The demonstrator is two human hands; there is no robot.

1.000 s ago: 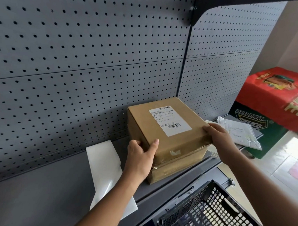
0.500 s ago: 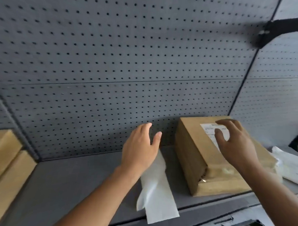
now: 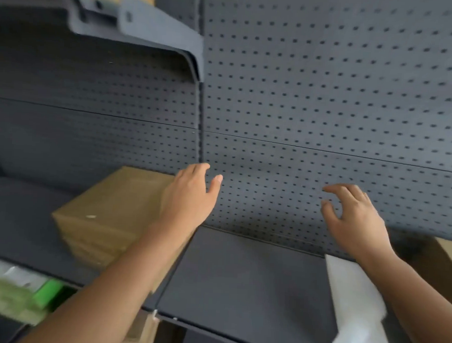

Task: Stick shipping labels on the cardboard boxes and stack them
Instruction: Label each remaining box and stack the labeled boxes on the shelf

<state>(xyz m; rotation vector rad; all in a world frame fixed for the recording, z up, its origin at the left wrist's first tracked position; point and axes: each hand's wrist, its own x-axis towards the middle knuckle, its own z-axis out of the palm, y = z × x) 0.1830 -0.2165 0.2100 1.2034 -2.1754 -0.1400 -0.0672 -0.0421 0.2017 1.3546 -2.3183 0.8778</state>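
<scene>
A stack of plain brown cardboard boxes [image 3: 109,215] stands on the grey shelf [image 3: 241,281] at the left, with no label visible on top. My left hand [image 3: 190,195] hovers open over the stack's right edge, fingers spread, holding nothing. Further right, my right hand [image 3: 355,221] is in the air in front of the pegboard, open with fingers curled and empty. A white label backing sheet [image 3: 353,304] lies on the shelf under my right forearm. The corner of the labelled box stack [image 3: 446,253] shows at the far right edge.
A grey pegboard wall [image 3: 326,98] backs the shelf. An upper shelf [image 3: 138,30] juts out at top left with a cardboard box on it. Blurred green and white packaging [image 3: 20,289] lies at the lower left.
The view has swung left. Both hands have left the labelled box, which is now almost out of view on the right. Another box stack has come into view under my left hand.
</scene>
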